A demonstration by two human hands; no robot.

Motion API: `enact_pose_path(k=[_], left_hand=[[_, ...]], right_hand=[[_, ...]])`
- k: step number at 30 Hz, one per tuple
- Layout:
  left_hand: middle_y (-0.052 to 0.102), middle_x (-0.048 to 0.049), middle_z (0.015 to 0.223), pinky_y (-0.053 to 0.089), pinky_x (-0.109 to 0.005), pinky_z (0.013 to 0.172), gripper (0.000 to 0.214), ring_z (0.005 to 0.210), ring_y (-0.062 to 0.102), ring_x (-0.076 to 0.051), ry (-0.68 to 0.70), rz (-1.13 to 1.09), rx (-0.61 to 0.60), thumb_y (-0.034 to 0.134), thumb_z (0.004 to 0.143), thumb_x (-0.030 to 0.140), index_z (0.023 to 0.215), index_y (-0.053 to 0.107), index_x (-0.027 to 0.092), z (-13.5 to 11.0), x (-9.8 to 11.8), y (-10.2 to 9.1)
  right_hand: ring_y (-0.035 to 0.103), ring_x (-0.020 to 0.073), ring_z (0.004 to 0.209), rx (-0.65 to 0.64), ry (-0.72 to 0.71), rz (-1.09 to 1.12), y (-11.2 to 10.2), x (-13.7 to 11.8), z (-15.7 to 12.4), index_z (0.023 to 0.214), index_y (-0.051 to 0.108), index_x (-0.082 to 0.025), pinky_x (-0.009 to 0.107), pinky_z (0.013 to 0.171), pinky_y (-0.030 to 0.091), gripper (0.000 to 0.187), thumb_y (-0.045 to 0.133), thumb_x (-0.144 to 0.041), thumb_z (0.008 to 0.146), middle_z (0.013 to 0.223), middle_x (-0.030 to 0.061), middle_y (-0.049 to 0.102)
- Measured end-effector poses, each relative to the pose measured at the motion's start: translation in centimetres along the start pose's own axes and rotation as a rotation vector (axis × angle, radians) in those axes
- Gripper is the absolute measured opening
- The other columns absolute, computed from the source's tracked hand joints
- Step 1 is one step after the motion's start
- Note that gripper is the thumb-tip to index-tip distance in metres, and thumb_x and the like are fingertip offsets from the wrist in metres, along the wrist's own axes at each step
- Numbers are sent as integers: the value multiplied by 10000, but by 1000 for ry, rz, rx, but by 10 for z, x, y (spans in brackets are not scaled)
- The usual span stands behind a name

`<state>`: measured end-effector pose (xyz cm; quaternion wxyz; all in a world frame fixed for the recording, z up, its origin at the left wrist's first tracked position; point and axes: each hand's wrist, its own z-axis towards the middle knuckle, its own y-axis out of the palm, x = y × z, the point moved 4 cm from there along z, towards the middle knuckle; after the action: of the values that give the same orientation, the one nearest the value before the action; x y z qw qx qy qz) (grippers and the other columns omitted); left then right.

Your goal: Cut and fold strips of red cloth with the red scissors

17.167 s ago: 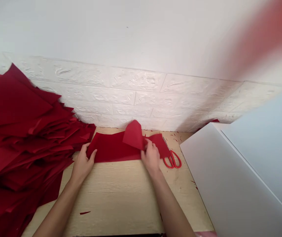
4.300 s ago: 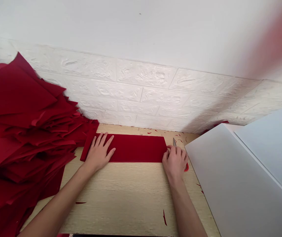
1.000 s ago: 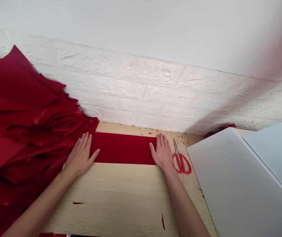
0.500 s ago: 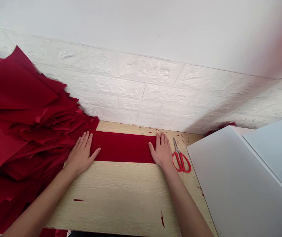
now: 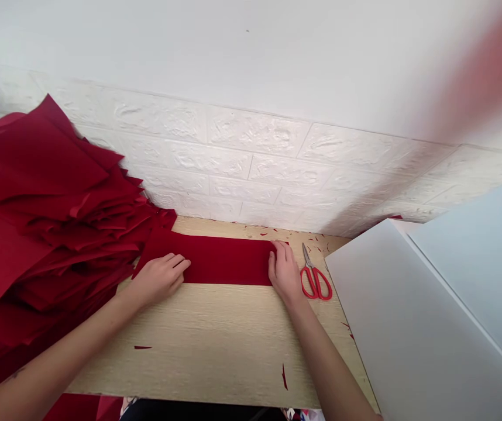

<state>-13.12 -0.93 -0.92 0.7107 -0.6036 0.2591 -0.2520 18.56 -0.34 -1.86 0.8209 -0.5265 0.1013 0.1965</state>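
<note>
A folded strip of dark red cloth lies flat and lengthwise on the wooden table. My left hand is at its near left edge, with fingers curled together and closed on the cloth; the thumb is mostly hidden beneath them. At the right end, my right hand rests on the strip with its fingers bent and a gap between thumb and forefinger. Just right of that hand are red-handled scissors, blades pointing toward the wall.
A large heap of red cloth pieces rises on the left. On the right stands a white box-like block. A white brick-patterned wall bounds the back. Small red scraps dot the light wooden table.
My left hand has gone from lying flat with spread fingers to curled on the near edge, slightly nearer me. My right fingers have bent from flat. The view has shifted slightly.
</note>
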Motion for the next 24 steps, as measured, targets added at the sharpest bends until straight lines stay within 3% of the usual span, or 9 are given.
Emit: enact_pose_path(k=[4, 9, 13, 18, 24], left_hand=[[688, -128, 1082, 512, -314, 632, 320, 903, 658, -250, 64, 57, -70, 486, 955, 318, 1161, 675, 162, 6, 7, -8], [704, -108, 967, 462, -273, 596, 245, 824, 662, -207, 73, 94, -173, 478, 953, 181, 1029, 710, 162, 15, 12, -4], [705, -92, 856, 440, -270, 579, 247, 760, 664, -196, 22, 47, -177, 472, 940, 171, 858, 705, 156, 24, 8, -7], [726, -59, 842, 433, -263, 579, 258, 735, 680, -188, -41, -55, -219, 444, 927, 204, 822, 678, 179, 31, -5, -19], [713, -85, 820, 421, -260, 546, 210, 696, 679, -200, -86, 8, -219, 439, 890, 175, 842, 643, 164, 26, -4, -18]], right_hand=[[614, 226, 1099, 30, -74, 81, -6, -5, -4, 1109, 637, -163, 380, 987, 503, 336, 326, -229, 998, 1106, 142, 677], [648, 209, 905, 27, -157, 63, -11, -11, -8, 973, 654, -175, 335, 828, 526, 289, 370, -227, 990, 934, 105, 698], [645, 211, 911, -71, -216, 48, -17, -30, -14, 1025, 642, -171, 327, 789, 525, 259, 431, -318, 995, 936, 97, 698], [622, 249, 1029, -284, -395, -31, -8, -63, -27, 1174, 616, -162, 372, 869, 520, 452, 589, -533, 918, 1084, 123, 687], [644, 208, 913, -215, -430, -160, -3, -57, -29, 1051, 676, -184, 343, 841, 504, 241, 494, -334, 1003, 964, 90, 721]])
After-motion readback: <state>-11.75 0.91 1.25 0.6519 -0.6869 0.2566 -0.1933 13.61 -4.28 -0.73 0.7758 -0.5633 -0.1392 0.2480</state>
